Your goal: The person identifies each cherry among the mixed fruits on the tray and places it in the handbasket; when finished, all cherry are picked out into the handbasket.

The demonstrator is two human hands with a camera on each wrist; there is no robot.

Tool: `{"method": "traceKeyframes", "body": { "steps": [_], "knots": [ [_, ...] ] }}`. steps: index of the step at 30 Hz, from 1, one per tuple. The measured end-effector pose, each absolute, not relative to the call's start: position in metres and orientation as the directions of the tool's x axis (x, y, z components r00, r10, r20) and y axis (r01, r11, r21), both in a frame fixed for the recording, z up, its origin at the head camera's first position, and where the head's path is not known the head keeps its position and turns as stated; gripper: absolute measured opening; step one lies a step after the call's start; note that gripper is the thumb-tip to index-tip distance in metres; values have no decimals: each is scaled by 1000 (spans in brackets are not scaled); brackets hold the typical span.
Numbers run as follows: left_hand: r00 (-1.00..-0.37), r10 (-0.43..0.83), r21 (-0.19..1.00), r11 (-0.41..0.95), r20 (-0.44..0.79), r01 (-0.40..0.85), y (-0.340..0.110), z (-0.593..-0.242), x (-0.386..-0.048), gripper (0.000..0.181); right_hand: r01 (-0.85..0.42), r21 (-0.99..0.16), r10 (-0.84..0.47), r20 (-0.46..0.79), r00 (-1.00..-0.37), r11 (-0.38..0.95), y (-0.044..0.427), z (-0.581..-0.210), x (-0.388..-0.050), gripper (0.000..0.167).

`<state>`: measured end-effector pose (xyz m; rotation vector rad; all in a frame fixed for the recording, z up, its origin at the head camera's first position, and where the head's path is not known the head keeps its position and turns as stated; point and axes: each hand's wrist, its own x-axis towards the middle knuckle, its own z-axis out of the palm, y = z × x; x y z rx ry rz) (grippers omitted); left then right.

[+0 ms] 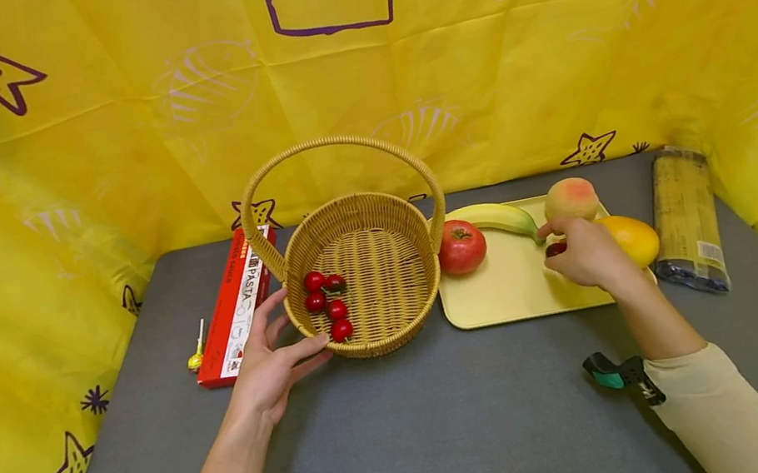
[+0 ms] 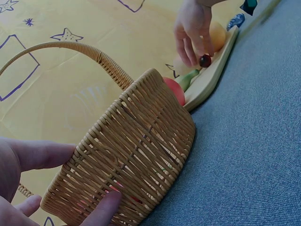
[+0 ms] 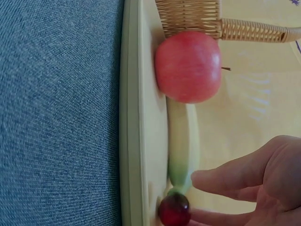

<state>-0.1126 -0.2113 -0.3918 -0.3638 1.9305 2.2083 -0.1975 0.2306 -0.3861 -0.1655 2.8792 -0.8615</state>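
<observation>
A round wicker basket [image 1: 379, 342] with a tall handle stands in the middle, several red cherries [image 1: 336, 309] inside at its left. My left hand [image 1: 272, 371] touches the basket's left side with spread, fairly straight fingers. Over a yellow tray [image 1: 512, 298], my right hand [image 1: 585, 251] has thumb and fingers around a dark cherry [image 3: 175, 209]. In the right wrist view, one fingertip stands apart from that cherry and another finger is partly hidden behind it. The tray also holds a red apple [image 1: 461, 246], a banana [image 1: 497, 217], a peach [image 1: 571, 200] and a mango [image 1: 629, 241].
A red and white pasta box [image 1: 233, 313] lies left of the basket, with a yellow-wrapped lollipop [image 1: 197, 358] beside it. Right of the tray lies a long clear packet of pasta [image 1: 685, 220]. A yellow patterned cloth [image 1: 337, 83] hangs around the grey table [image 1: 451, 427].
</observation>
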Motion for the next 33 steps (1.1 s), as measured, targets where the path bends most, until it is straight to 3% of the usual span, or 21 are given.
{"method": "traceKeyframes", "body": {
  "steps": [22,33],
  "knots": [
    [-954,-24,947,-130,-300,-294,-213,-394,-112,94,-79,-632,-199,-122,-972,771,228,-391,-198,26],
    [-954,-18,946,-136,-298,-293,-212,-393,-113,94,-73,-671,-225,-141,-964,738,230,-395,-199,27]
  ]
}}
